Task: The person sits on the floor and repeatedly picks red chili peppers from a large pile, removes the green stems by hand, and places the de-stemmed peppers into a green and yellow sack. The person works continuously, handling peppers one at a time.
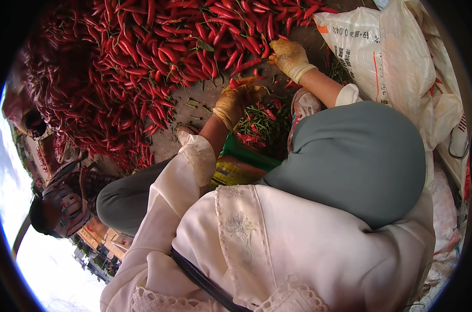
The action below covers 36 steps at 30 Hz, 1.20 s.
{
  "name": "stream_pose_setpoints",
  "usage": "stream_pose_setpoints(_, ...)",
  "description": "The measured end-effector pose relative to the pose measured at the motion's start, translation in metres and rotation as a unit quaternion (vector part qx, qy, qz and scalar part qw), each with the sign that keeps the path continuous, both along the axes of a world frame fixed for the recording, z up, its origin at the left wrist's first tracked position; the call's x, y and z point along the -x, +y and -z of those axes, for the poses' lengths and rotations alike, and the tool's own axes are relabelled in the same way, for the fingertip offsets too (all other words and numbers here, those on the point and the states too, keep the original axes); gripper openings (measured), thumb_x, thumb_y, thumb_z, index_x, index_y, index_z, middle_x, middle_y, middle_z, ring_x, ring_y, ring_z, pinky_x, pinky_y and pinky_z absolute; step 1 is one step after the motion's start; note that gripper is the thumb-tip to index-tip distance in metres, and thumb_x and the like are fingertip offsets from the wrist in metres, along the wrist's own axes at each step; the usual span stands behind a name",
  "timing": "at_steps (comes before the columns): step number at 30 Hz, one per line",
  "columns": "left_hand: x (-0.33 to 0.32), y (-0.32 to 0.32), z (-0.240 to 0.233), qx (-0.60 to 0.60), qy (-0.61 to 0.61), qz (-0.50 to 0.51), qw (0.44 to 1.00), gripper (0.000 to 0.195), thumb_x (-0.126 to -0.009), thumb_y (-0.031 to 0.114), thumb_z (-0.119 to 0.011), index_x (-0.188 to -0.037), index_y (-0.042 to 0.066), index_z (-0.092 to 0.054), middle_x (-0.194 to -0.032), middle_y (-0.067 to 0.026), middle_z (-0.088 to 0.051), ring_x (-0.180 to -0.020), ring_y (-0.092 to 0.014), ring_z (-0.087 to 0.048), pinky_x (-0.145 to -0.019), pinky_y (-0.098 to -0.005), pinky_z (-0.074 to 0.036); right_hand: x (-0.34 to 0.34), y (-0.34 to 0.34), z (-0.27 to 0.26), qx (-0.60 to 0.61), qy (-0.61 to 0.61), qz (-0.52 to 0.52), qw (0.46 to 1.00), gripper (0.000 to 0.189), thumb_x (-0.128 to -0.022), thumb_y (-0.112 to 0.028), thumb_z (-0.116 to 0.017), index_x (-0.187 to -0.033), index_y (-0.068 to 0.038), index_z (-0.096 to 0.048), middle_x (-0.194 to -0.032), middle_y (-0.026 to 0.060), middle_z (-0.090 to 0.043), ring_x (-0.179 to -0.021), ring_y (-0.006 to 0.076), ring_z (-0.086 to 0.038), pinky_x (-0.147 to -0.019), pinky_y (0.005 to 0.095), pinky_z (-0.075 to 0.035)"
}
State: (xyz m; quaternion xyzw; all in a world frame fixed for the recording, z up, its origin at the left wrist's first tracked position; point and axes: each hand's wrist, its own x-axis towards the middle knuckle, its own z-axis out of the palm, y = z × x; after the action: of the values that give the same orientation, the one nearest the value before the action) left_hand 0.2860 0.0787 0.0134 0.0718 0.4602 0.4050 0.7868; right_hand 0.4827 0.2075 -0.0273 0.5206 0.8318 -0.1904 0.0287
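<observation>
A large heap of red chili peppers (pixel 154 54) covers the ground in front of me. My left hand (pixel 234 99), in a stained yellowish glove, is curled over a pile of green pepper stems (pixel 261 124), with a red chili pepper (pixel 233 83) at its fingers. My right hand (pixel 290 56), gloved alike, reaches the heap's near edge; its fingertips are at a red pepper, but whether they grip it I cannot tell. Some red peppers lie among the green stems. A green and yellow bag (pixel 236 167) lies between my legs, below the stems.
White woven sacks (pixel 407 50) bearing print stand at the right, close to my right arm. My shoes (pixel 304 103) flank the stem pile. Another person (pixel 64 206) sits at the lower left beside the heap. Loose stems (pixel 193 105) are scattered on the ground.
</observation>
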Motion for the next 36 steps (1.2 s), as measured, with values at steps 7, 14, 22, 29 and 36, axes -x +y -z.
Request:
stream_pose_setpoints(7, -0.024, -0.002, -0.006, 0.046, 0.106, 0.067, 0.991, 0.024, -0.089, 0.020, -0.066, -0.109, 0.007, -0.067, -0.086, 0.0001, -0.064, -0.067, -0.009, -0.055, -0.059, -0.0232, -0.046, -0.017, -0.039, 0.004, 0.313, 0.210, 0.197, 0.905, 0.043, -0.079, -0.016, -0.069, -0.120, -0.007, -0.060, -0.112, 0.0109, -0.064, -0.087, 0.0248, -0.065, -0.080, 0.0343, -0.050)
stream_pose_setpoints(14, -0.038, -0.015, -0.015, 0.004, 0.112, 0.204, 0.973, 0.027, -0.087, 0.026, -0.068, -0.111, 0.012, -0.067, -0.100, 0.0055, -0.068, -0.075, -0.003, -0.054, -0.058, -0.0183, -0.036, -0.018, -0.083, -0.013, 0.551, 0.499, 0.281, 0.606, 0.018, -0.086, -0.013, -0.067, -0.102, -0.003, -0.066, -0.088, 0.0018, -0.069, -0.077, 0.0100, -0.060, -0.066, 0.0245, -0.047)
stream_pose_setpoints(22, -0.003, -0.019, -0.022, -0.191, 0.286, 0.416, 0.842, 0.030, -0.084, 0.024, -0.072, -0.109, 0.007, -0.066, -0.090, 0.0011, -0.067, -0.076, -0.009, -0.058, -0.066, -0.0235, -0.046, -0.017, -0.074, -0.025, 0.671, 0.308, 0.083, 0.669, 0.029, -0.093, -0.030, -0.060, -0.105, -0.004, -0.065, -0.094, 0.0038, -0.067, -0.082, 0.0146, -0.062, -0.070, 0.0288, -0.048)
stream_pose_setpoints(29, 0.018, -0.018, -0.040, 0.015, 0.112, 0.257, 0.960, 0.023, -0.082, 0.019, -0.073, -0.101, 0.006, -0.066, -0.084, 0.0005, -0.065, -0.074, -0.010, -0.059, -0.066, -0.0252, -0.045, 0.018, -0.017, -0.022, -0.060, -0.039, -0.233, 0.970, 0.050, -0.078, -0.018, -0.071, -0.126, -0.013, -0.056, -0.112, 0.0066, -0.059, -0.103, 0.0258, -0.059, -0.088, 0.0382, -0.048)
stream_pose_setpoints(36, 0.005, 0.006, -0.025, -0.032, 0.084, 0.200, 0.976, 0.031, -0.091, 0.021, -0.063, -0.116, 0.003, -0.061, -0.098, -0.0045, -0.067, -0.089, -0.014, -0.062, -0.083, -0.0265, -0.050, -0.028, -0.021, -0.003, 0.074, 0.209, 0.044, 0.974, 0.032, -0.083, -0.020, -0.069, -0.112, -0.008, -0.065, -0.103, 0.0053, -0.064, -0.094, 0.0211, -0.064, -0.080, 0.0335, -0.050)
